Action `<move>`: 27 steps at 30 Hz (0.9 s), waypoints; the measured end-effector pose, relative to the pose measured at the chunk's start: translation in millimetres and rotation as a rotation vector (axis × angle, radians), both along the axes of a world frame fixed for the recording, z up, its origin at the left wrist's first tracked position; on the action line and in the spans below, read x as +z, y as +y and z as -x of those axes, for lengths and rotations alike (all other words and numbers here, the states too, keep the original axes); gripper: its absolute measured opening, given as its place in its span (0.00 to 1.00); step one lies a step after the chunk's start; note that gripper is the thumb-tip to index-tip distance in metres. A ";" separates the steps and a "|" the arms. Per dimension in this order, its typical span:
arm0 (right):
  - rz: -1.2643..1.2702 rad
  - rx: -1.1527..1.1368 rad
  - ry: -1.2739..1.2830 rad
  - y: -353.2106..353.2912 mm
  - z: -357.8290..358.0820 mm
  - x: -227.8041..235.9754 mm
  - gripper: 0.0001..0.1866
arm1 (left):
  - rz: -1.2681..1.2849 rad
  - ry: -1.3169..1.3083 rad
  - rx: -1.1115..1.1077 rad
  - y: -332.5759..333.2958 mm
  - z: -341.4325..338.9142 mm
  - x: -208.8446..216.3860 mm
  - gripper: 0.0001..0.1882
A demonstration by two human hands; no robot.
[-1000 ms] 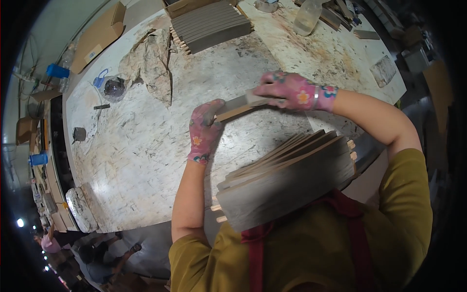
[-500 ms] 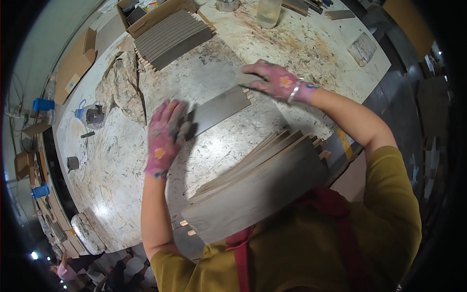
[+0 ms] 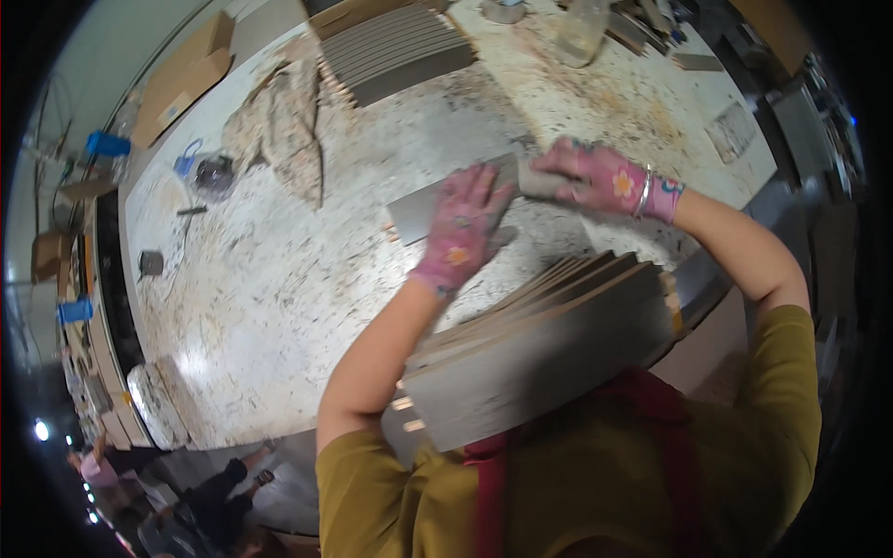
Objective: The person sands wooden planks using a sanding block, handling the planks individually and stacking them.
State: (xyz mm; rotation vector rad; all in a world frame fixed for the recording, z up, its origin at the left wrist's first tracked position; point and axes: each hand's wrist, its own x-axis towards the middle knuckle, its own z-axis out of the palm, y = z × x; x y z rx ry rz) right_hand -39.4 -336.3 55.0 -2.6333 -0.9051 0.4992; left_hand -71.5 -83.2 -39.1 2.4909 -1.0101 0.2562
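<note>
Left hand is lying flat, fingers spread, grip open, palm pressing on a grey panel that is lying flat on the table toward its near right part. Right hand is closing its grip on the panel's right end, fingers wrapped over the edge. A stack of grey panels is leaning at the near edge against the person's body. Another row of panels is sitting at the far edge, crumpled cloth beside it.
</note>
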 end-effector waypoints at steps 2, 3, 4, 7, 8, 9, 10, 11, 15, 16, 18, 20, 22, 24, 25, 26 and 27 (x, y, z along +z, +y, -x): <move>-0.122 0.115 -0.143 38.6 -28.1 4.5 0.24 | 0.009 -0.019 0.045 -7.3 -2.7 -8.5 0.36; -0.194 0.221 -0.202 62.8 -38.8 0.5 0.24 | 0.006 -0.007 0.058 -8.5 -4.2 -10.3 0.36; -0.177 0.295 -0.170 89.5 -43.2 -9.1 0.24 | 0.016 -0.004 0.067 -11.7 -4.8 -19.1 0.36; -0.070 0.486 -0.046 175.0 -35.5 -8.4 0.24 | 0.118 0.169 0.205 -17.3 -2.5 -61.5 0.34; 0.026 0.572 0.030 190.8 -31.8 -5.4 0.24 | 0.192 0.116 0.267 -24.0 -6.3 -72.5 0.33; 0.029 0.581 0.031 198.3 -33.4 -12.9 0.24 | 0.266 0.062 0.330 -25.3 -8.0 -83.6 0.33; 0.079 0.669 -0.075 196.8 -39.5 -28.1 0.24 | 0.383 0.073 0.268 -26.6 -7.9 -69.6 0.29; 0.129 0.767 -0.184 198.0 -45.0 -32.2 0.23 | 0.387 0.073 0.266 -24.2 -8.4 -57.9 0.29; 0.278 0.412 -0.263 190.2 -104.6 -49.5 0.21 | 0.062 -0.127 0.237 -18.9 -11.4 -23.4 0.23; 0.268 0.371 -0.281 184.6 -111.5 -43.6 0.18 | 0.055 -0.127 0.245 -18.4 -8.9 -23.3 0.24; 0.149 0.301 -0.326 163.6 -117.7 -32.2 0.17 | 0.054 -0.132 0.230 -15.8 -12.7 -22.8 0.26; 0.065 0.219 -0.300 135.2 -112.1 -22.8 0.18 | 0.004 -0.015 0.178 -5.8 -17.5 -15.1 0.28; -0.026 0.110 -0.245 105.3 -104.9 -16.1 0.20 | -0.015 0.140 0.186 8.7 -22.6 0.4 0.31; 0.017 0.015 -0.199 73.3 -104.0 -27.7 0.20 | -0.003 0.313 0.128 21.2 -37.1 23.8 0.34; 0.049 -0.046 -0.150 62.4 -105.2 -30.3 0.20 | 0.045 0.423 0.112 28.8 -44.4 35.6 0.36; -0.007 -0.072 -0.160 60.9 -98.9 -19.8 0.21 | 0.120 0.520 0.159 41.3 -46.5 46.6 0.35; -0.019 -0.071 -0.171 56.6 -99.9 -15.6 0.21 | 0.421 0.688 0.061 57.5 -60.0 16.4 0.30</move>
